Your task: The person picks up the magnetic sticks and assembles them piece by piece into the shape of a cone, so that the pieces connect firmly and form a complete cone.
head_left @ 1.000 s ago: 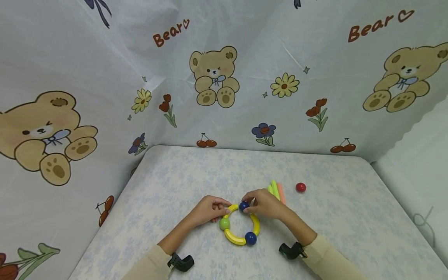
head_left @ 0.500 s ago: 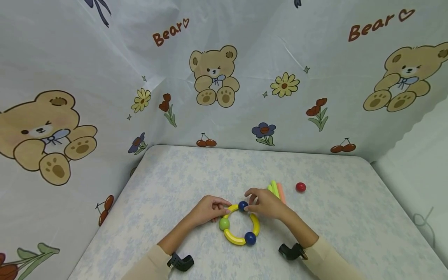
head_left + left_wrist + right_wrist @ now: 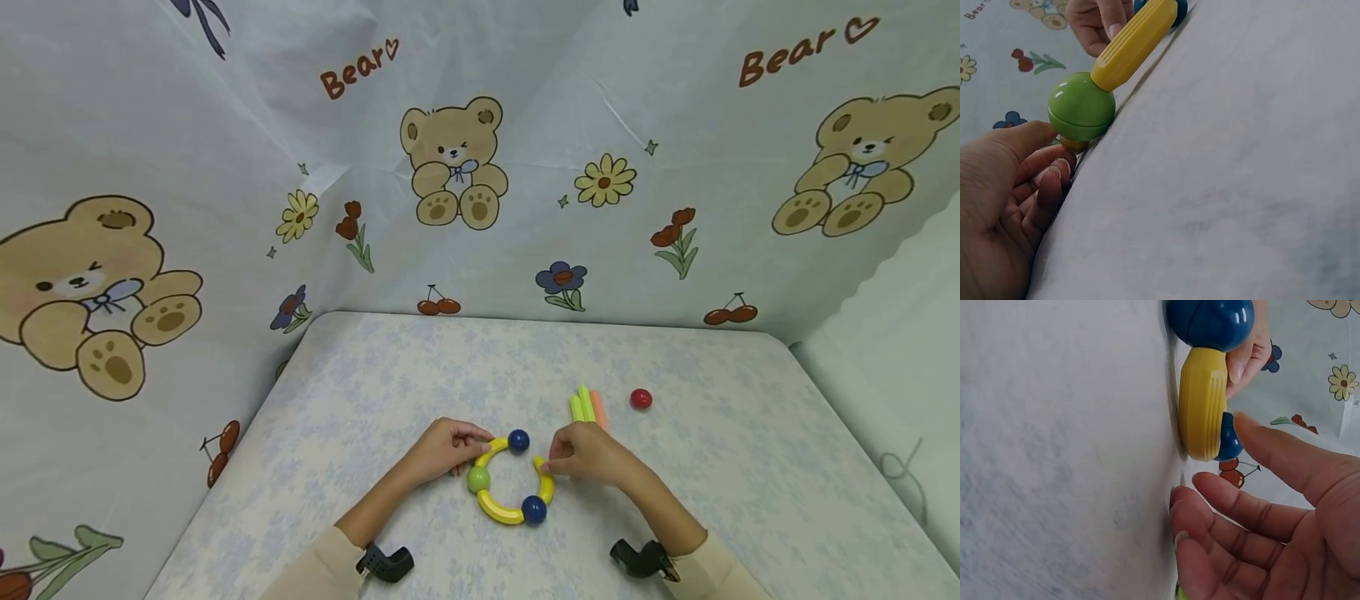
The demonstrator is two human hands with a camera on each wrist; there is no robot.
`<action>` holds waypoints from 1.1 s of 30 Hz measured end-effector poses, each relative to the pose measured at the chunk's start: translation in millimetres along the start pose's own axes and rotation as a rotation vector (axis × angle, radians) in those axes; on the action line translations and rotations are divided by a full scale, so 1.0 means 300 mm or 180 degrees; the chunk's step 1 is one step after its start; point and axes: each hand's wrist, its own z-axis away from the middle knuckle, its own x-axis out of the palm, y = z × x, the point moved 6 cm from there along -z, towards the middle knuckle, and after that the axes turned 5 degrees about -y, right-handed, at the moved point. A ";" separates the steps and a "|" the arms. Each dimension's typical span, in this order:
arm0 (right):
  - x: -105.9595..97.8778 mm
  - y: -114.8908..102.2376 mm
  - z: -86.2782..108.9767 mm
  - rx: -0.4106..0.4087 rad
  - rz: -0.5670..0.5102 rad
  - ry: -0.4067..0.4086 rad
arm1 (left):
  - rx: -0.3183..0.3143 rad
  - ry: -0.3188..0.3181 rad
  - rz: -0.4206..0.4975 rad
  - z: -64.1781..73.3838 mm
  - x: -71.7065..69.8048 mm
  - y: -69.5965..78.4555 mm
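Note:
An unclosed ring of curved yellow rods and balls lies on the table in the head view. My left hand pinches the upper-left yellow rod, which runs from the green ball to a blue ball at its tip. From the green ball a lower yellow rod leads to a second blue ball. My right hand is beside the upper end of the right yellow rod. Its thumb and fingers are spread around that end in the right wrist view. A gap separates this end from the upper blue ball.
Green sticks and a salmon stick lie just beyond my right hand, partly covered by it. A red ball sits farther right on the table. A bear-print curtain hangs behind the far edge.
My right hand has let go of the upper blue ball and moved right and nearer, to the right yellow rod. The ball stays at the upper-left rod's tip. My left hand keeps its place.

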 end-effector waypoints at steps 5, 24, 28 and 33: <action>0.023 0.000 0.010 0.0135 0.0039 -0.0096 | -0.0016 0.0013 -0.0013 -0.001 0.003 -0.004; 0.034 0.007 -0.005 0.0188 0.0088 0.0075 | 0.0130 -0.0199 -0.0102 -0.003 0.007 0.005; 0.035 0.012 -0.012 0.0181 0.0124 0.0127 | 0.0151 -0.0221 -0.0207 -0.003 0.009 0.012; 0.033 0.011 -0.013 0.0155 0.0214 0.0222 | 0.0167 -0.0255 -0.0310 -0.002 0.011 0.023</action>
